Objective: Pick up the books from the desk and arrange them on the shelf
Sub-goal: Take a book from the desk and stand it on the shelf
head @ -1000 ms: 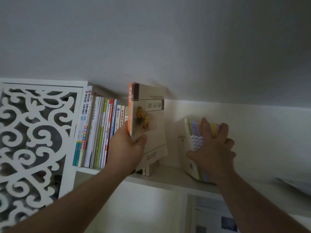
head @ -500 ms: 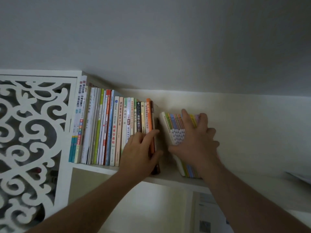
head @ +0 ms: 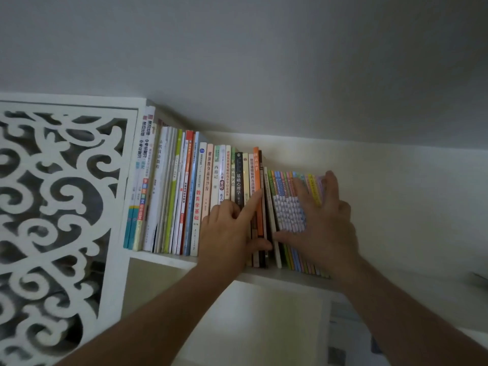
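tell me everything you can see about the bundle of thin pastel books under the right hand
The bundle of thin pastel books is a set of slim matching volumes with green, blue, pink, orange and yellow spines, glossy paper by the look. It stands on the white shelf, leaning left against the row of books. The right hand presses flat on its spines.

Lower spines: the left hand [head: 229, 233] covers several upright books' bottoms.
Thin colourful books [head: 286, 204]: the right hand [head: 319, 223] hides much of them (titles too small to read).
Lattice panel [head: 58, 207]: cut off at the left edge.
Lower right corner: blurred, unidentifiable.
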Demonstrator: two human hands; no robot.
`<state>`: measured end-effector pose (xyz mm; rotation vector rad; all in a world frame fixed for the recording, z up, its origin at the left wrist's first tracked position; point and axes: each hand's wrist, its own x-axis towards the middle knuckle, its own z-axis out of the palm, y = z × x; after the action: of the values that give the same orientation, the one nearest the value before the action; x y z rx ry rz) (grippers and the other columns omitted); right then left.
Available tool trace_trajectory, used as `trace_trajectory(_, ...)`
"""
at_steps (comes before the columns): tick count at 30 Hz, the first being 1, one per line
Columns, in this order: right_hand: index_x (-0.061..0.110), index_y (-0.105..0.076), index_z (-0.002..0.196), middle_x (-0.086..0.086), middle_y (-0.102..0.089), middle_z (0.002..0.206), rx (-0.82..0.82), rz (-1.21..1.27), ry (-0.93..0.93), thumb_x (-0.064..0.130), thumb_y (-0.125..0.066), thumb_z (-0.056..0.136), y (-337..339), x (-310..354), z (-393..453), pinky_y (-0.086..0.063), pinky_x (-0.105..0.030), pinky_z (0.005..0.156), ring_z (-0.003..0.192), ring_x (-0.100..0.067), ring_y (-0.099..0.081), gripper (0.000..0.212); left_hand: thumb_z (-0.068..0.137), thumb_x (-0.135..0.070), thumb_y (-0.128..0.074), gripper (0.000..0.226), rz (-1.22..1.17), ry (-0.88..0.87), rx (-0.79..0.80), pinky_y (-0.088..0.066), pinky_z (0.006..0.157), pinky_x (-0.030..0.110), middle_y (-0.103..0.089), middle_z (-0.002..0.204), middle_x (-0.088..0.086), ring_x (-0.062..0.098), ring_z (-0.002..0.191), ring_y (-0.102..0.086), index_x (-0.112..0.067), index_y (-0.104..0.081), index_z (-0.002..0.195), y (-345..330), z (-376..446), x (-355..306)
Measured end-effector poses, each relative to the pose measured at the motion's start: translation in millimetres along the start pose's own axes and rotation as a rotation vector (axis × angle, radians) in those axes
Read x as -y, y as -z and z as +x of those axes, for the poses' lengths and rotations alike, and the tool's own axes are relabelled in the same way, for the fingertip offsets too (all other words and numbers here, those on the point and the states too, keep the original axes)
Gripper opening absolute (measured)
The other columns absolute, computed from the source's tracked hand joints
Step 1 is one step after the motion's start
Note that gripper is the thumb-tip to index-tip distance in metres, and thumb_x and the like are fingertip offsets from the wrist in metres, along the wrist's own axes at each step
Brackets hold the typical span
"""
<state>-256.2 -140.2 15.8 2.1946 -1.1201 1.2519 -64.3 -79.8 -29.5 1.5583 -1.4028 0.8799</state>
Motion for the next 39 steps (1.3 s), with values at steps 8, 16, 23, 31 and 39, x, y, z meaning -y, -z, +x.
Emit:
trace_trajectory(8, 0.047, 0.013, 0.162, -0.002, 0.028, 0.171, -0.056, -0.085, -0.023, 0.100, -0.053, 0.063, -10.7, -0.5, -15.5, -0.053, -0.057, 0.099, 0.139, -0.047, -0.035, 0.130, 0.085, -0.079, -0.060, 0.108, 0.057, -0.041, 0.111, -0.043, 0.099, 0.034, -0.042, 0.127, 0.001, 0.013, 0.111, -0.038, -0.047, 0.010, 0.161, 8.7, 1.0, -0.1)
trace_trajectory(16, 0.042, 0.003, 0.164, -0.006, 0.027, 0.171, -0.018, -0.197, -0.055, 0.104, -0.043, 0.059, -20.4, 0.2, -15.9, -0.052, -0.060, 0.099, 0.142, -0.048, -0.031, 0.131, 0.081, -0.078, -0.054, 0.095, -0.037, -0.088, -0.121, -0.040, 0.084, 0.027, -0.046, 0.110, -0.004, 0.009, 0.099, -0.039, -0.044, -0.017, 0.162, -14.8, -13.1, 15.5)
trace_trajectory(23, 0.042, 0.008, 0.164, -0.007, 0.022, 0.172, -0.029, -0.230, -0.073, 0.102, -0.034, 0.057, -27.0, 2.5, -12.8, -0.047, -0.065, 0.102, 0.141, -0.052, -0.031, 0.129, 0.081, -0.075, -0.065, 0.096, -0.045, -0.130, -0.184, -0.045, 0.082, 0.033, -0.047, 0.107, -0.001, 0.015, 0.097, -0.044, -0.038, -0.026, 0.160, -20.7, -9.7, 19.7)
trace_trajectory(31, 0.041, 0.009, 0.165, -0.010, 0.020, 0.173, -0.047, -0.200, -0.025, 0.099, -0.052, 0.063, -23.5, 1.6, -15.8, -0.048, -0.062, 0.101, 0.139, -0.051, -0.034, 0.132, 0.092, -0.058, -0.065, 0.079, -0.021, -0.290, 0.221, -0.053, 0.094, 0.036, -0.057, 0.123, -0.001, 0.014, 0.108, -0.055, -0.033, -0.027, 0.158, 30.0, 17.3, 28.9)
trace_trajectory(39, 0.041, 0.004, 0.165, -0.016, 0.016, 0.172, -0.057, -0.151, -0.012, 0.100, -0.052, 0.063, -20.1, -2.9, -16.5, -0.051, -0.059, 0.095, 0.131, -0.047, -0.038, 0.130, 0.097, -0.042, -0.065, 0.065, 0.360, -0.704, 0.360, -0.044, 0.105, 0.038, -0.048, 0.149, 0.008, 0.025, 0.133, -0.048, -0.032, -0.038, 0.156, 134.4, 134.7, 6.9)
